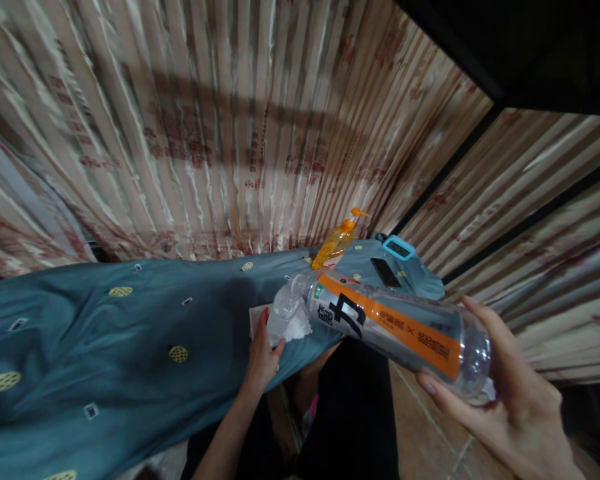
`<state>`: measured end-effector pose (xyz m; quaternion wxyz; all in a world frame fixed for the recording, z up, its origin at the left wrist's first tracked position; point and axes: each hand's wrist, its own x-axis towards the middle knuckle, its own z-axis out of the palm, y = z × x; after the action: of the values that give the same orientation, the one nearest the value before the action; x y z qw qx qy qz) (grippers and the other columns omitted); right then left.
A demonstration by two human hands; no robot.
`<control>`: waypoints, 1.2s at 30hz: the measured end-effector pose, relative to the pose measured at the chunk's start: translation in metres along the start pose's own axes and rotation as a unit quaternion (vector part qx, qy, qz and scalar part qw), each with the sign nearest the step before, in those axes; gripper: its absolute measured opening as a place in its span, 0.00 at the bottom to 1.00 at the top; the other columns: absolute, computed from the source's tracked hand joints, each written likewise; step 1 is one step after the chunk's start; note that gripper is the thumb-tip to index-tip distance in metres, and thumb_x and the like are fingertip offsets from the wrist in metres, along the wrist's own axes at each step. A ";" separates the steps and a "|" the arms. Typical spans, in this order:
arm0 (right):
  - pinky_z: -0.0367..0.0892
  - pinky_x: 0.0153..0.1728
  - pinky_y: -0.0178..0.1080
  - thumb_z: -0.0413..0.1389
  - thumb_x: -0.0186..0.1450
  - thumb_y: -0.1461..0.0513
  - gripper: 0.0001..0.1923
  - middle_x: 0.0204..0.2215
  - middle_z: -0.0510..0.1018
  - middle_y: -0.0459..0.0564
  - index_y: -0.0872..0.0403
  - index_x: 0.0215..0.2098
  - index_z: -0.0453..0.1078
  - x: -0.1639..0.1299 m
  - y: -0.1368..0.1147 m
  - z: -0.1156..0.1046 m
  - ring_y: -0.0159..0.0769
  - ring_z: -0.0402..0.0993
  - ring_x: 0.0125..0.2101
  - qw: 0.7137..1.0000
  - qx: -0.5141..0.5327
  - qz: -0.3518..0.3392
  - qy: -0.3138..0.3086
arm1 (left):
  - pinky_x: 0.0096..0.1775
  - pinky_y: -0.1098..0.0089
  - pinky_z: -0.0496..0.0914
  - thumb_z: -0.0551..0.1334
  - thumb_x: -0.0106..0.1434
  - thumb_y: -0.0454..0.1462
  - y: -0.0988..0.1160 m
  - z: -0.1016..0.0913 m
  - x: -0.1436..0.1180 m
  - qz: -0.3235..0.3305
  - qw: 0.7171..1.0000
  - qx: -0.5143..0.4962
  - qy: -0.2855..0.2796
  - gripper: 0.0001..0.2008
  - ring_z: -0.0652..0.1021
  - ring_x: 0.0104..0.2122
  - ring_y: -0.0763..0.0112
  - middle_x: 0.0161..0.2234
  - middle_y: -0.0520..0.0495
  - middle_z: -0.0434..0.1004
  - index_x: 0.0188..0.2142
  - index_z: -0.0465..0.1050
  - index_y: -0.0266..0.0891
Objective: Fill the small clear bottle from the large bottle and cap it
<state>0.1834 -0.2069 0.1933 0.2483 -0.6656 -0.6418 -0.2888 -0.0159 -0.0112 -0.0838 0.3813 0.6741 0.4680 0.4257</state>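
Observation:
My right hand [510, 393] grips a clear plastic drink bottle [390, 327] around its base. The bottle has an orange and silver label with black lettering and lies tilted, its neck toward the left. At that end, my left hand [264, 353] holds a small clear plastic vessel [283, 305], thumb and fingers around its near side. The bottle's neck overlaps the vessel; whether they touch I cannot tell. A white tissue [296, 328] lies beneath and beside the vessel on the patterned blue-green cloth [210, 327].
Behind the bottle stands a yellow pump bottle [335, 243] with an orange pump head. To its right are a black phone-like slab [385, 273] and a blue-framed digital clock [398, 247]. A pleated curtain [230, 133] hangs behind, with dark frame bars [450, 193] at right.

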 end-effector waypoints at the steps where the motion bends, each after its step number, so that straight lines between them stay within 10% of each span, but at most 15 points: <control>1: 0.79 0.37 0.39 0.59 0.69 0.49 0.42 0.50 0.81 0.62 0.58 0.74 0.53 0.001 -0.001 -0.001 0.44 0.85 0.37 1.000 0.003 -0.002 -0.001 | 0.66 0.51 0.67 0.63 0.62 0.37 0.000 0.000 0.000 0.000 1.000 0.002 0.001 0.36 0.71 0.66 0.49 0.68 0.33 0.67 0.68 0.55 0.38; 36: 0.81 0.46 0.61 0.58 0.67 0.47 0.44 0.60 0.77 0.60 0.42 0.76 0.47 0.007 0.008 -0.009 0.64 0.83 0.46 0.999 0.007 0.014 -0.045 | 0.66 0.52 0.68 0.64 0.61 0.36 -0.011 0.005 0.001 0.016 1.000 -0.014 0.013 0.34 0.73 0.65 0.50 0.65 0.37 0.71 0.66 0.60 0.42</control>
<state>0.1909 -0.2085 0.2053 0.2282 -0.6853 -0.6448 -0.2501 -0.0142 -0.0084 -0.0951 0.3781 0.6703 0.4562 0.4469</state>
